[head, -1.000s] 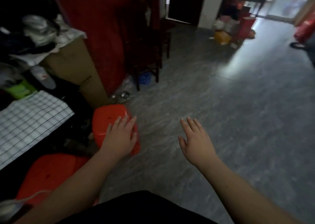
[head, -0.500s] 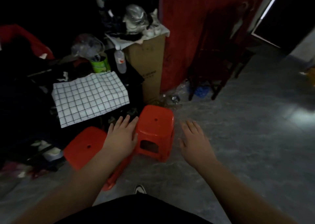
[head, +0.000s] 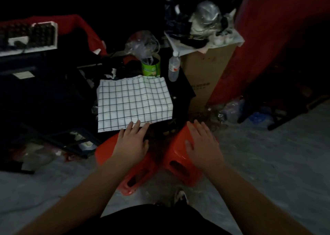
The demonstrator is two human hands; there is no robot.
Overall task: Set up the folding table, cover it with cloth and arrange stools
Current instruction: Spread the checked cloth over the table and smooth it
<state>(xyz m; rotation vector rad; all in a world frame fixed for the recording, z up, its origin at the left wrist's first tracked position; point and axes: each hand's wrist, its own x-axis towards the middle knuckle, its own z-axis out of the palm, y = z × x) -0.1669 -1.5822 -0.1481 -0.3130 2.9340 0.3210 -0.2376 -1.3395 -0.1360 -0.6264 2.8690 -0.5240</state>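
Two red plastic stools stand side by side on the grey floor in front of me, the left stool (head: 139,172) and the right stool (head: 180,167). My left hand (head: 133,142) hovers flat over the left stool's seat, fingers straight, its fingertips at the near edge of a folded white cloth with a black grid (head: 134,100). My right hand (head: 203,145) lies flat over the right stool's seat with fingers spread. The cloth lies on a dark surface behind the stools. No folding table is clearly visible in the dim clutter.
A cardboard box (head: 205,81) piled with bags stands at the right of the cloth, with a clear bottle (head: 174,67) and a green can (head: 150,67) beside it. A red curtain (head: 267,38) hangs at right. Dark clutter fills the left. My shoe (head: 180,197) shows below.
My view swung left from the open floor toward the clutter. Both hands moved forward over the two stools, and the checked cloth now lies straight ahead.
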